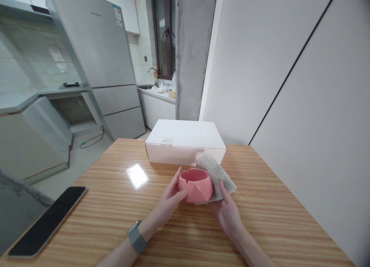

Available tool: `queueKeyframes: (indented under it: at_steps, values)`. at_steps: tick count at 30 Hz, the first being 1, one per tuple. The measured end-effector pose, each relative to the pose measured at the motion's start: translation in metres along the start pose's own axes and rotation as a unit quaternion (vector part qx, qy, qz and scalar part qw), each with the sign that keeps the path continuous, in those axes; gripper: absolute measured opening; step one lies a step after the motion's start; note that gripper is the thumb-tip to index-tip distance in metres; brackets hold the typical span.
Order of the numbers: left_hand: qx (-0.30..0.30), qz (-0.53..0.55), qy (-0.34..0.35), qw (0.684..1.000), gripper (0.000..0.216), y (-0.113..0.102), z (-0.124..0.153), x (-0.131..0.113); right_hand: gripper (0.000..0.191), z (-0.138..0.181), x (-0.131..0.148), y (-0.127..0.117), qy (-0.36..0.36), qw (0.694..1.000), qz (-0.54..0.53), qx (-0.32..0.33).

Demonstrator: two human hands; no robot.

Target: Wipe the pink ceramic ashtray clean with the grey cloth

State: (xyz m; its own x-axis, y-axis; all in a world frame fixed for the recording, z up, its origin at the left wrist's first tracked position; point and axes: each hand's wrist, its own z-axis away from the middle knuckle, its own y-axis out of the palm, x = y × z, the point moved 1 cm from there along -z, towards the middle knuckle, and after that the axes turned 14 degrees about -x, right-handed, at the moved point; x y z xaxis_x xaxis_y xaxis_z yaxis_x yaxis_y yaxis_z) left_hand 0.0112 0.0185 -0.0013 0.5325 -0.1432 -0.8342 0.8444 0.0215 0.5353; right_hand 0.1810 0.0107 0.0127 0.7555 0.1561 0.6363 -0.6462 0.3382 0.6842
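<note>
A pink faceted ashtray (198, 190) with notches in its rim is held just over the table, its opening facing up. My left hand (173, 192) grips its left side, thumb on the front and fingers behind. A grey cloth (216, 174) lies against the ashtray's right side and partly under it. My right hand (227, 209) is closed on this cloth, thumb on top, pressing it to the ashtray; its other fingers are mostly hidden beneath.
A closed white cardboard box (185, 136) stands just behind the hands on the wood-grain table (110, 220). A black phone-like slab (49, 220) lies along the left edge. A white wall (303, 124) borders the right side; a fridge (98, 47) stands beyond.
</note>
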Motion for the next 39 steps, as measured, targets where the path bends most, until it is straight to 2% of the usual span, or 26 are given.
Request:
queueKeyframes:
  at_steps: [5, 11, 14, 21, 27, 33, 39]
  values:
    - [-0.003, -0.03, 0.064, 0.998, 0.094, 0.005, 0.004, -0.009, 0.042, 0.006, -0.001, 0.007, 0.02, 0.999, 0.001, 0.047]
    - [0.038, 0.012, 0.04, 0.998, 0.105, 0.005, 0.003, -0.003, 0.045, 0.008, -0.006, 0.006, 0.052, 0.996, 0.018, 0.077]
    - [0.034, 0.002, 0.034, 0.999, 0.106, 0.001, -0.001, 0.002, 0.045, 0.006, -0.006, 0.003, 0.058, 0.994, 0.022, 0.084]
    - [-0.01, -0.009, 0.047, 0.999, 0.09, -0.001, -0.005, 0.004, 0.045, 0.004, -0.008, 0.0, 0.057, 0.996, 0.033, 0.054]
    - [-0.036, -0.031, 0.07, 0.996, 0.088, -0.004, -0.007, 0.006, 0.048, 0.001, -0.01, -0.005, 0.042, 0.998, 0.039, 0.02]
    - [-0.106, -0.056, 0.073, 0.99, 0.089, -0.009, -0.013, 0.012, 0.046, 0.002, -0.013, -0.004, 0.028, 0.999, 0.035, 0.009]
    - [-0.037, 0.067, -0.008, 0.997, 0.079, -0.002, -0.01, 0.009, 0.044, -0.001, -0.009, -0.006, 0.005, 1.0, 0.021, -0.004]
